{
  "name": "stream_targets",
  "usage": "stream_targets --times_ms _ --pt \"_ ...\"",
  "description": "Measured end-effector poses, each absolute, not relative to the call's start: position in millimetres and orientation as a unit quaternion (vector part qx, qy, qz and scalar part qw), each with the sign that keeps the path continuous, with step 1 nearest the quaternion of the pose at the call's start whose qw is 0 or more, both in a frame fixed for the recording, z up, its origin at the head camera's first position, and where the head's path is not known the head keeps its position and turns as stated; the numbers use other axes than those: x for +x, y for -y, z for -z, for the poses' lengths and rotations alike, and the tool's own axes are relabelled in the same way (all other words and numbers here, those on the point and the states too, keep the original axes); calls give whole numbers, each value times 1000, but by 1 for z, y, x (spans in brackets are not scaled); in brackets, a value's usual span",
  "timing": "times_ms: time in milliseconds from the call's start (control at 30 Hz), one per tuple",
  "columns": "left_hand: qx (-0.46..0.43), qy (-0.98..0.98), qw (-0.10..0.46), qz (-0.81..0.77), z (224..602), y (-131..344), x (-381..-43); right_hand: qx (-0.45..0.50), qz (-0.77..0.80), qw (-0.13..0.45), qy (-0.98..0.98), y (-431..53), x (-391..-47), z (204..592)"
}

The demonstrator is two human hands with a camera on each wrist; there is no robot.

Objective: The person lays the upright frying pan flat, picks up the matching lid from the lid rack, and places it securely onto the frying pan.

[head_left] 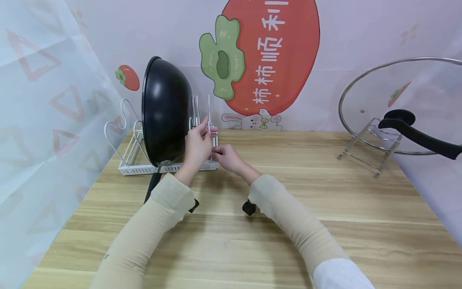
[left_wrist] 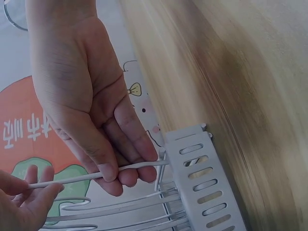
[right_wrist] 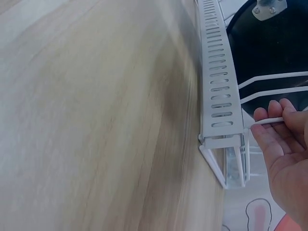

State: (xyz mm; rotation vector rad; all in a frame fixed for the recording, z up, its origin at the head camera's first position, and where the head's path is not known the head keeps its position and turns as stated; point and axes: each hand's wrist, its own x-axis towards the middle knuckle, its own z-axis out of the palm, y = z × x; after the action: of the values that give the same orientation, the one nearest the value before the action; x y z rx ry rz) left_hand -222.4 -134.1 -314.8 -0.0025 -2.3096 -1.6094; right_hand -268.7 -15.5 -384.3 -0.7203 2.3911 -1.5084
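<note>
In front of me, my left hand (head_left: 197, 142) pinches a white wire divider (left_wrist: 77, 179) on the right part of a white dish rack (head_left: 137, 170). Lower on the same wire, close to the rack's slotted base, the thumb and fingers of my right hand (head_left: 229, 158) pinch it too. The left wrist view has my left hand (left_wrist: 33, 202) at the lower left edge and my right hand (left_wrist: 86, 96) large above it. A black wok (head_left: 166, 108) stands on its side in the rack's left part, left of both hands, its handle (head_left: 153, 186) pointing toward me.
To the right, a large glass lid (head_left: 364, 96) with a black handle (head_left: 426, 134) leans upright in a metal wire stand (head_left: 361, 160). The wooden table (head_left: 231, 249) is bounded by a printed cloth (head_left: 162, 32) at the back and sides. Small black pieces show beside both sleeves.
</note>
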Motion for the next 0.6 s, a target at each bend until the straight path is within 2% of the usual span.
stream_targets --times_ms 600 --pt "-12 825 182 535 315 117 -226 -242 512 105 -817 -1 -271 385"
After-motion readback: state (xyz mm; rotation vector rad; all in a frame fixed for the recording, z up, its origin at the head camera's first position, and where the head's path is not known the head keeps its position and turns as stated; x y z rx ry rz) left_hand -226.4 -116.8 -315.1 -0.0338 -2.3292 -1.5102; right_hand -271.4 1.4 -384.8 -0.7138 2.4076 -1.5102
